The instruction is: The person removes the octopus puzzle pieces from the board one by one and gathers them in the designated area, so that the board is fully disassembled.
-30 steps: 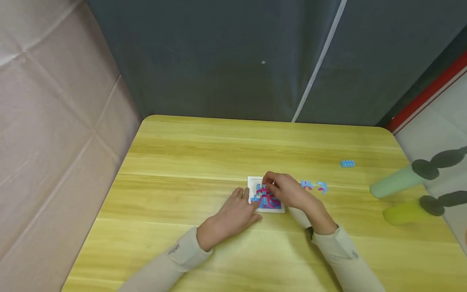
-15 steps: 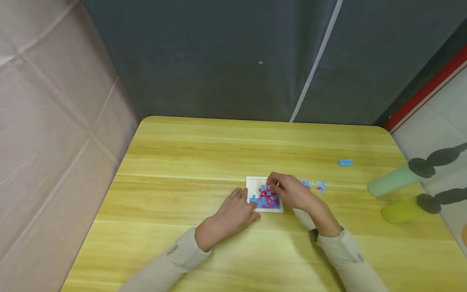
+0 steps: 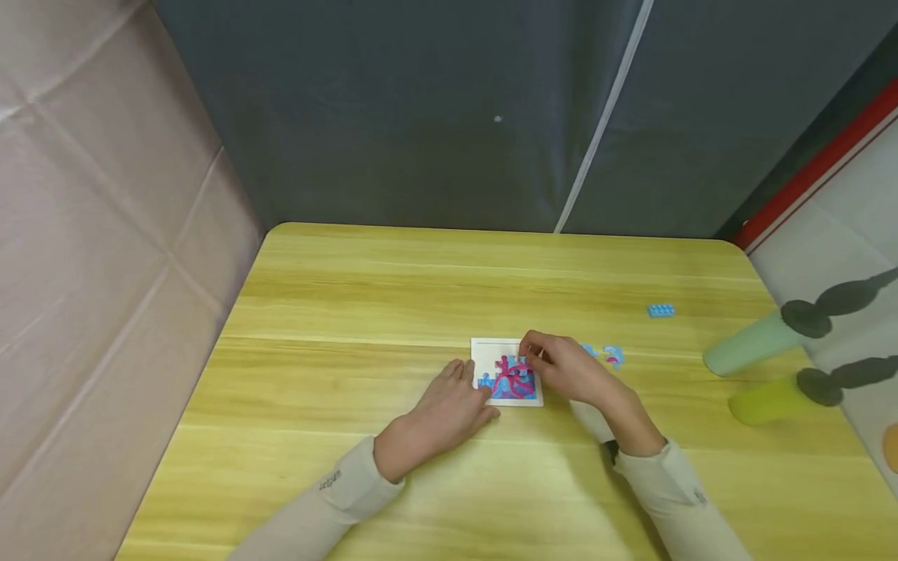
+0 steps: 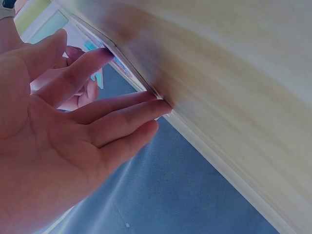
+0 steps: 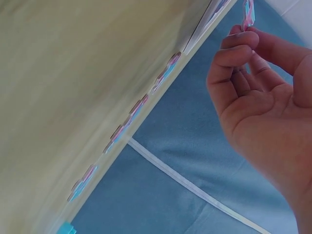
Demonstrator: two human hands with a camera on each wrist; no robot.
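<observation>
A white puzzle tray (image 3: 491, 348) lies on the table, its lower part filled with blue, purple and pink jigsaw pieces (image 3: 510, 387). My left hand (image 3: 443, 407) rests at the tray's left side, fingers fairly straight and fingertips touching its edge in the left wrist view. Above the tray's right side, my right hand (image 3: 570, 372) pinches a pink and blue puzzle piece (image 5: 248, 13) between thumb and fingers. The piece stands clear of the tray in the right wrist view. Loose puzzle pieces (image 3: 613, 356) lie to the right, partly hidden behind my right hand.
Farther back on the right lies a blue toy brick (image 3: 661, 311). A pale green cylinder (image 3: 747, 344) and a yellow-green cylinder (image 3: 765, 405), both with dark ends, are near the table's right edge. A dark curtain (image 3: 393, 117) hangs behind the table (image 3: 365, 288).
My right hand has shifted slightly to the right over the tray, with the puzzle piece in its fingers. The left hand stays in place on the tray.
</observation>
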